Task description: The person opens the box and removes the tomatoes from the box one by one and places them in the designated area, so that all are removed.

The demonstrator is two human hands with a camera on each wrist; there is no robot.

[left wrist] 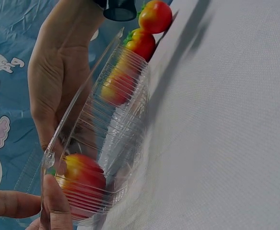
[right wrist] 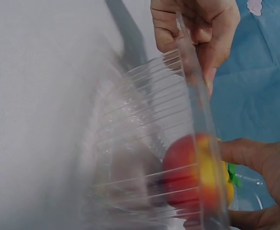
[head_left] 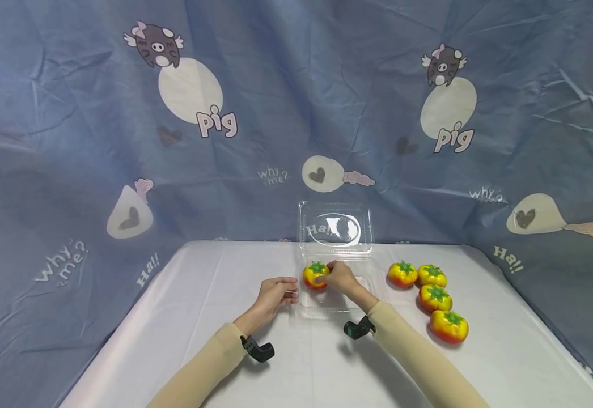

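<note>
A clear plastic clamshell box [head_left: 327,310] stands on the table with its lid [head_left: 334,229] raised at the back. Inside its left part sits a red-and-yellow tomato [head_left: 315,275] with a green leafy top. My right hand [head_left: 344,279] grips this tomato from the right, thumb and fingers around it, as the right wrist view shows. At the box's left side, my left hand [head_left: 273,296] pinches the rim between thumb and fingers. In the left wrist view, the left thumb [left wrist: 56,203] lies against the clear wall, and the tomato [left wrist: 85,184] shows through it.
Several more tomatoes [head_left: 435,298] lie in a bent row to the right of the box, beside my right forearm. A white cloth [head_left: 210,272] covers the table. Behind it hangs a blue printed curtain [head_left: 276,85].
</note>
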